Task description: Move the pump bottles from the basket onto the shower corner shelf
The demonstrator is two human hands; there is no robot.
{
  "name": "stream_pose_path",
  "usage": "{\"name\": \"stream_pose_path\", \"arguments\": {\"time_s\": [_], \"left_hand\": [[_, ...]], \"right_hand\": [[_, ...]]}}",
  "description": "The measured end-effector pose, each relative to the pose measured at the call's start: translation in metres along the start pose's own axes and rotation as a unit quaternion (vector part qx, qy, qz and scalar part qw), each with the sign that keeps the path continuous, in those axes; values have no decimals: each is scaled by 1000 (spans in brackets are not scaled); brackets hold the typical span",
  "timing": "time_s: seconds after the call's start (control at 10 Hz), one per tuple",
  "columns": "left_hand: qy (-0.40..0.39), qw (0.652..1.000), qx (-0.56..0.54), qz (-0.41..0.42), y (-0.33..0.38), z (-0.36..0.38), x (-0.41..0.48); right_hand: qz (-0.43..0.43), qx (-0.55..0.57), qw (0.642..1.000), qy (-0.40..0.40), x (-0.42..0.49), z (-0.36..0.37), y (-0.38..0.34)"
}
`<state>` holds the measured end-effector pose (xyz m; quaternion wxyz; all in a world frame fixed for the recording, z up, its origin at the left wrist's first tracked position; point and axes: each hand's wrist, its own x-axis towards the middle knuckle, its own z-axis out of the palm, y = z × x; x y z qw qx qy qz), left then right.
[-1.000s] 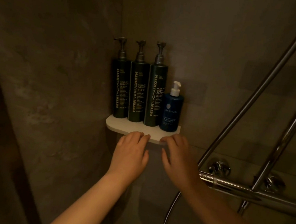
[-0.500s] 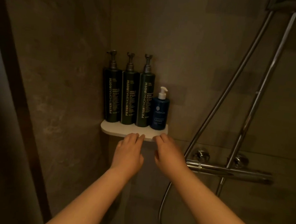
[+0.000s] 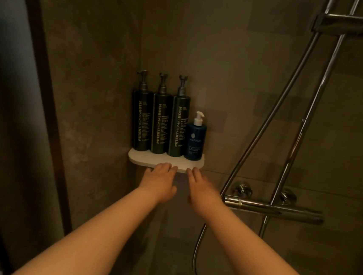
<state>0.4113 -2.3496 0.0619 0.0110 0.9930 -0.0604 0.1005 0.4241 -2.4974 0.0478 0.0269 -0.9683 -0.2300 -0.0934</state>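
All four bottles [image 3: 168, 125] stand upright in a row on the shelf [image 3: 138, 156], just above the left hand [image 3: 159, 181] and right hand [image 3: 202, 187], both open, empty, fingertips at its front edge.

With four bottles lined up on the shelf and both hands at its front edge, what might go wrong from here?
1. The small blue pump bottle with a white pump stands near the right end of the white corner shelf; a nudge might tip it off.
2. The three tall dark pump bottles stand packed side by side, so knocking one may topple the others.
3. The left hand and right hand, both empty, rest fingertips on the shelf edge; pressing down may strain it.
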Motion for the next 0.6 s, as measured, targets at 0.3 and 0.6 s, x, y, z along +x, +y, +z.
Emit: {"name": "stream_pose_path", "arguments": {"time_s": [0.3,0.6], "left_hand": [[17,1000,3,-2,2,-49,-47],[136,985,70,86,37,-145,-100]], "right_hand": [[-32,14,998,54,-36,-41,11],[-56,61,978,191,-92,-135,19]]}}
